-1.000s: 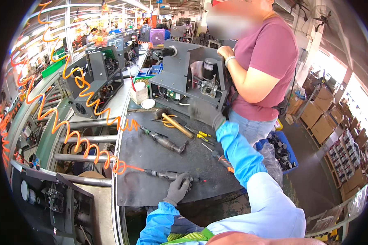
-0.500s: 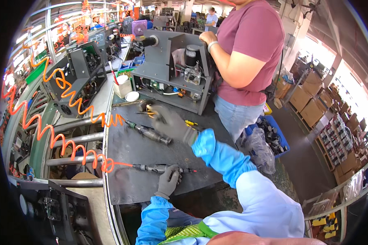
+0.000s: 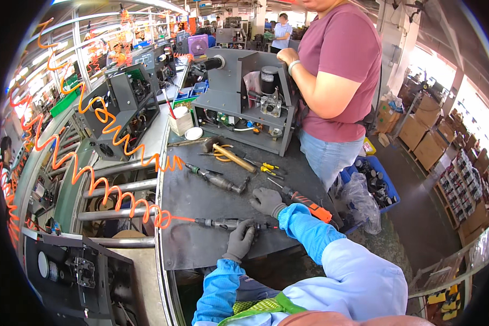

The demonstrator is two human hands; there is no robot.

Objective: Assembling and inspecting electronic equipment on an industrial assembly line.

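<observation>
My left hand (image 3: 239, 239), in a dark grey glove, has its fingers closed round a slim air screwdriver (image 3: 216, 222) near the front of the dark-topped bench. An orange coiled hose runs from its rear end. My right hand (image 3: 267, 202), gloved too, is over the bench with fingers loosely apart and nothing visible in them. Beside it lies a power screwdriver (image 3: 308, 205) with an orange and black handle. Farther back rest an angled air tool (image 3: 218, 180), a wooden-handled hammer (image 3: 234, 158), orange-handled pliers (image 3: 223, 154) and a small yellow-handled tool (image 3: 269, 169).
A grey machine housing (image 3: 247, 106) with exposed parts stands at the back of the bench. A person (image 3: 339, 70) in a maroon shirt stands beside it. To the left are a roller conveyor (image 3: 119, 213) and more housings. A blue bin (image 3: 383, 179) sits right.
My right hand has drawn back from beside the hammer toward me and to the right. My left hand stays at the air screwdriver. The whole view has shifted slightly.
</observation>
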